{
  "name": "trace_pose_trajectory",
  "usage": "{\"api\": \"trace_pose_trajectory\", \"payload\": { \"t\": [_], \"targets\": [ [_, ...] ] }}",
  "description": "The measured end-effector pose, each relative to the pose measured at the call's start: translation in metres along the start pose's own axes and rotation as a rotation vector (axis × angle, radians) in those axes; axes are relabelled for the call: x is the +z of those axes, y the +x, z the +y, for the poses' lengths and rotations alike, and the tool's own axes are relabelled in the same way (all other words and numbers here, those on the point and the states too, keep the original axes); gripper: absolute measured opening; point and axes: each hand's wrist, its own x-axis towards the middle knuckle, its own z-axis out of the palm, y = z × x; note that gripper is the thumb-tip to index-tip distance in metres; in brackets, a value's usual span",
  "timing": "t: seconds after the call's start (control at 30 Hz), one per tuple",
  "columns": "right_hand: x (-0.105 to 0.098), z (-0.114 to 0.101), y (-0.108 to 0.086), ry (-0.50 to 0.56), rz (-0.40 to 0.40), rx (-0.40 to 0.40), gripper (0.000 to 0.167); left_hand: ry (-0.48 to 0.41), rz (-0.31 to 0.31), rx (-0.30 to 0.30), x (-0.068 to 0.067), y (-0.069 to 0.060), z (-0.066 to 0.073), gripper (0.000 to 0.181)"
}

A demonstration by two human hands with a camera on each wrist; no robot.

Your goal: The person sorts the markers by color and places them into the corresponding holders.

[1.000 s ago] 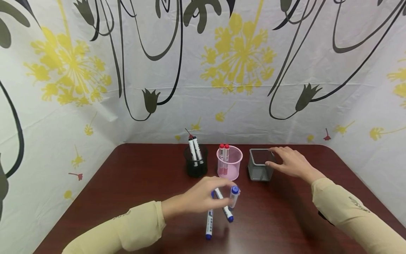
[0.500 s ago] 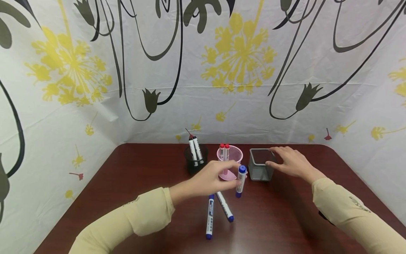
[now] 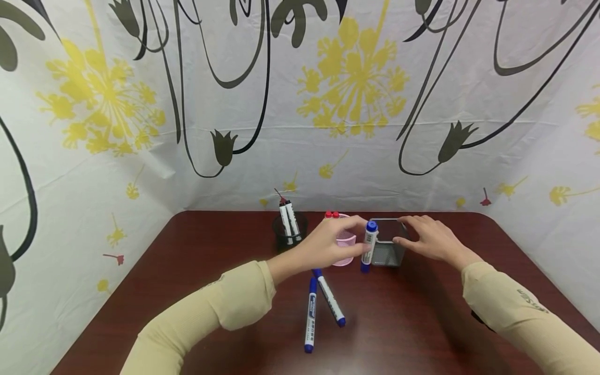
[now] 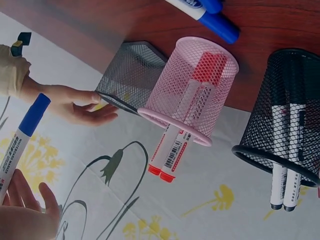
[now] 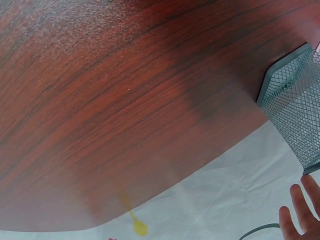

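Note:
My left hand [image 3: 328, 242] pinches a blue-capped whiteboard marker [image 3: 370, 245] between thumb and fingers, nearly upright with its blue cap end up. In the head view the marker overlaps the left side of a grey square mesh pen holder [image 3: 388, 255]. On that holder's right side, my right hand [image 3: 428, 239] touches the rim with extended fingers. The right wrist view shows the fingertips [image 5: 296, 189] of that hand at the mesh rim. Two more blue markers lie on the table, one pointing toward me [image 3: 311, 317] and one slanted [image 3: 332, 302].
A pink mesh cup [image 4: 187, 100] holds two red markers [image 4: 172, 150], partly behind my left hand in the head view. Left of it, a black mesh cup [image 3: 281, 240] holds two black-capped markers [image 3: 288, 219]. A patterned cloth [image 3: 262, 182] hangs behind the dark table [image 3: 211, 245].
My left hand has carried the blue marker up, away from me and rightward, from over the lying markers to the grey holder. My right hand has stayed at the rim.

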Motion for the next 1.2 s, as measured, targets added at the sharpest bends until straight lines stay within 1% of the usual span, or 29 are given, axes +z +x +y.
{"api": "trace_pose_trajectory", "payload": {
  "t": [0.07,0.23,0.3,0.5,0.73,0.9,1.2],
  "targets": [
    [0.000,0.000,0.000,0.002,0.005,-0.003,0.063,0.015,0.004,-0.007,0.003,0.005,-0.009,0.021],
    [0.000,0.001,0.001,0.000,0.003,-0.006,0.062,0.047,0.007,-0.052,0.008,0.015,-0.036,0.023],
    [0.000,0.001,0.000,-0.002,0.002,-0.008,0.063,0.044,0.016,-0.075,0.009,0.018,-0.042,0.023],
    [0.002,0.002,0.000,-0.003,0.017,-0.019,0.062,-0.026,0.038,-0.146,0.009,0.029,-0.050,0.021],
    [0.006,0.004,0.000,-0.003,0.011,-0.022,0.064,0.003,0.068,-0.202,0.012,0.039,-0.059,0.024],
    [0.006,0.004,0.000,-0.004,0.003,-0.024,0.064,0.033,0.090,-0.213,0.015,0.046,-0.064,0.026],
    [0.002,0.002,0.001,-0.001,0.000,-0.019,0.062,0.009,0.114,-0.238,0.017,0.061,-0.070,0.025]
  ]
}}
